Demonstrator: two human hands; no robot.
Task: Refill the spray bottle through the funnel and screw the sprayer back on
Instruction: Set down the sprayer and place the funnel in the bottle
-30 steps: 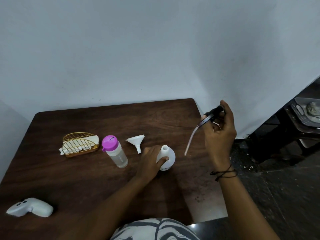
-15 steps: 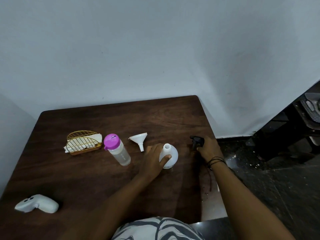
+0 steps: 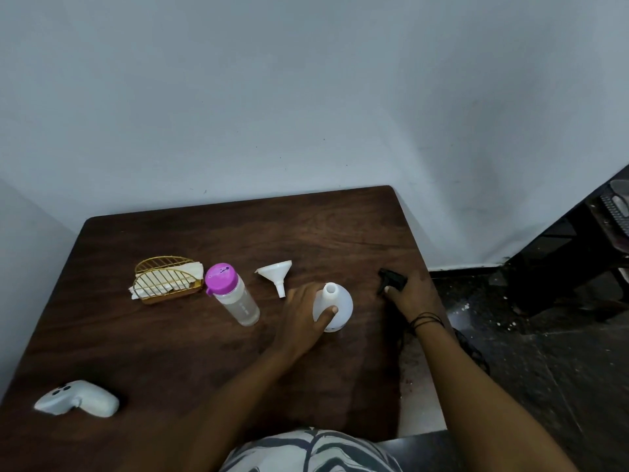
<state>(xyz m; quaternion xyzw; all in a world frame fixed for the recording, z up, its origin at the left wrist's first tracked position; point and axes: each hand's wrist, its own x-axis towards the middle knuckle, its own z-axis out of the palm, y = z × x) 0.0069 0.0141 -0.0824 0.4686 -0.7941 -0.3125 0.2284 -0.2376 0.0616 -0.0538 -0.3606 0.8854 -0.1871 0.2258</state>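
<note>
1. Two hands busy on the table. The left hand (image 3: 301, 321) is wrapped around the white spray bottle (image 3: 335, 306), thumb across its front, keeping it upright near the middle of the table (image 3: 238, 362). Its neck is open, no top on it.
2. The right hand (image 3: 413, 294) is down at the table's right edge with fingers curled over the black sprayer (image 3: 391, 279). Looks like it's grasping it, and I can't tell if the sprayer is fully resting on the wood.
3. Moving outward: the white funnel (image 3: 276, 272) lies on its side just left of the bottle, touching neither hand. Further left stands a clear bottle with a purple cap (image 3: 233, 294), liquid inside, cap on.
4. My read: we're at the "sprayer off, park it" step. Filling hasn't started.
5. Next move probably needs the right hand to leave the sprayer, grab the funnel and seat its spout in the open neck while the left steadies the bottle. Then the purple cap has to come off before pouring.
6. Also around: a gold wire napkin holder (image 3: 163, 281) and a white controller-looking gadget (image 3: 78, 398) at the front left.
</note>
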